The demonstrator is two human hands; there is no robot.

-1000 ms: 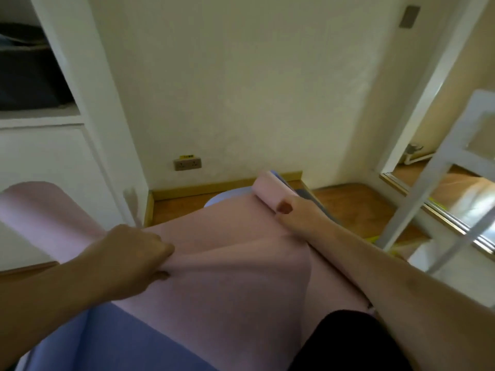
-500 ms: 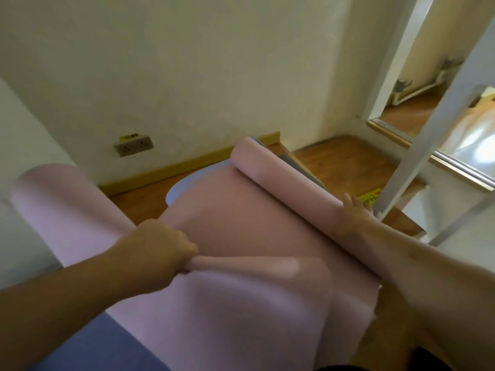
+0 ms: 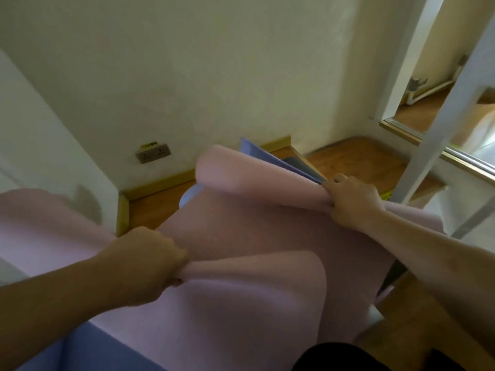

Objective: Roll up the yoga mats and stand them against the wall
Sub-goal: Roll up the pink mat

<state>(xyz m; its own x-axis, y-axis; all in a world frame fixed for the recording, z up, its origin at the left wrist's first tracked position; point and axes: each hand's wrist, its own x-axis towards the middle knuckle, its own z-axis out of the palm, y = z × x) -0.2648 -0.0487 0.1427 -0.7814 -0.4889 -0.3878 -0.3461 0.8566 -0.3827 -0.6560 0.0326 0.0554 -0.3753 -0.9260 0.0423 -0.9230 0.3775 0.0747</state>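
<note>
Head view: both hands, left (image 3: 146, 259) and right (image 3: 353, 200), fisted around pink mat (image 3: 241, 231) folds.

Both arms outstretched, left hand (image 3: 146, 259) and right hand (image 3: 352, 200) seemingly fisted.

Home room, wood floor (image 3: 348, 162), wall socket (image 3: 153, 153), skirting board (image 3: 160, 183)

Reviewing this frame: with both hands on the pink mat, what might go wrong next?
The right hand grips only one end of the rolled end, so the roll may wind unevenly or cone. The left hand bunches the pink mat, which could crease it. The white frame leg stands close by; the roll might catch on it.
</note>
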